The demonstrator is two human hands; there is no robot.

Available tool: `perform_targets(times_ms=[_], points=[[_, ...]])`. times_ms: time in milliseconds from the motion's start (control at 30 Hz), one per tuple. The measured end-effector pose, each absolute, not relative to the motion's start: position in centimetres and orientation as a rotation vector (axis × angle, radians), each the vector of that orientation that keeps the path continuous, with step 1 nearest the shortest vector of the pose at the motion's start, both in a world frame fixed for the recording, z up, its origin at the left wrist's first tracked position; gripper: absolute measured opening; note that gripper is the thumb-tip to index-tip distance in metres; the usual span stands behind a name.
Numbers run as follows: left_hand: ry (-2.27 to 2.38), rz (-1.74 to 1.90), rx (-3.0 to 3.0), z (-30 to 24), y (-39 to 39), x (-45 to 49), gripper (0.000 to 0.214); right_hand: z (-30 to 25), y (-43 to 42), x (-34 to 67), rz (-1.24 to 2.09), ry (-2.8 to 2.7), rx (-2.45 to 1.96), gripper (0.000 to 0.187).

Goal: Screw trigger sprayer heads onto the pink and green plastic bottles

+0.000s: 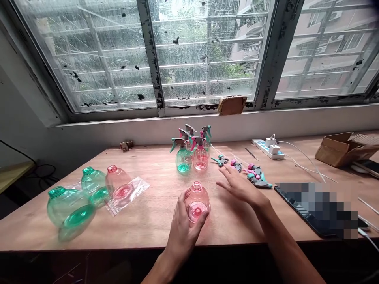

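My left hand (182, 223) is wrapped round an uncapped pink plastic bottle (197, 202) standing near the table's front edge. My right hand (237, 183) hovers flat and open with fingers spread, just in front of a row of loose pink and teal spray trigger heads (248, 171). Behind the bottle stands a cluster of assembled spray bottles (191, 152) with triggers fitted, green and pink.
At the left lie empty bottles: two green (71, 209) (93, 185) and a pink one (118, 185) on a clear plastic bag. A power strip (268, 149), cardboard box (340, 149) and dark tablet (314, 215) occupy the right. A window runs behind the wooden table (148, 221).
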State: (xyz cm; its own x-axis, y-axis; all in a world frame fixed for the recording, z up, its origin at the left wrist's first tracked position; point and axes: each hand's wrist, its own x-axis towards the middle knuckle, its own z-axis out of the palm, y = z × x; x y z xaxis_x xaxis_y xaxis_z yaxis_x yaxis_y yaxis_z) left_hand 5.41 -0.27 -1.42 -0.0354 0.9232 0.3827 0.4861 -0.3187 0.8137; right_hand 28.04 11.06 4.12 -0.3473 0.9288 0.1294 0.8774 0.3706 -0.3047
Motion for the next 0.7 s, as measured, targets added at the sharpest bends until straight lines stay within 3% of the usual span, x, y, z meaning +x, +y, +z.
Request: perform_targets(times_ms=[200,400,700], points=[[1.454,1.243,1.857,-1.2,-0.6,5.5,0.073,0.9,13.9,30.4,0.338,-2.343,-1.887,0.078],[1.491,1.201,1.876,-1.0,-0.7,5.5,0.072,1.5,13.1,30.4,0.307,-2.33,-1.913,0.064],[1.453,1.187,1.9,-1.0,-0.6,5.4,0.074,4.2,10.1,30.5,0.394,-2.518,-1.373,0.045]])
